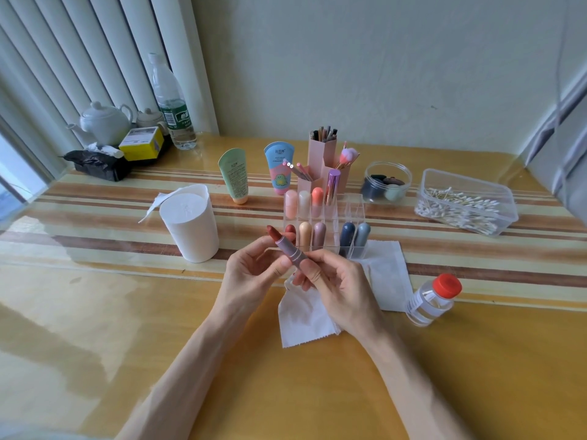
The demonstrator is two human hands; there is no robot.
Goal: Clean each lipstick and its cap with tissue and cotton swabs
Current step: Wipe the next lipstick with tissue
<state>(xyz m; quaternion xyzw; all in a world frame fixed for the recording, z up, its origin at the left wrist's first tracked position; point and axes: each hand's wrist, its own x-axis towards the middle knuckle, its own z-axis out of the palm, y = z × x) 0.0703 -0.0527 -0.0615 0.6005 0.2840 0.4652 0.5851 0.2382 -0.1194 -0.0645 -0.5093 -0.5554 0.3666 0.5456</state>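
Lying on the surface (pixel 95 312) beneath both hands, a white tissue (pixel 305 322) waits. Just beyond them stands the organizer (pixel 355 214). The right hand (pixel 340 281) grips the uncapped lipstick (pixel 290 249) by its barrel and the left hand (pixel 251 271) pinches it higher. This looks like inspection before wiping, so picking up the tissue comes next.

you have ten lipsticks (pixel 305 235): nine standing in the one clear rack (pixel 355 211), one uncapped lipstick (pixel 292 252) outside it. also two cream tubes (pixel 233 176), three pink holders (pixel 320 147), two tissue sheets (pixel 387 271), two bottles (pixel 432 300), two teapots (pixel 103 122) at the table's (pixel 95 312) far left corner, one swab tub (pixel 438 177).
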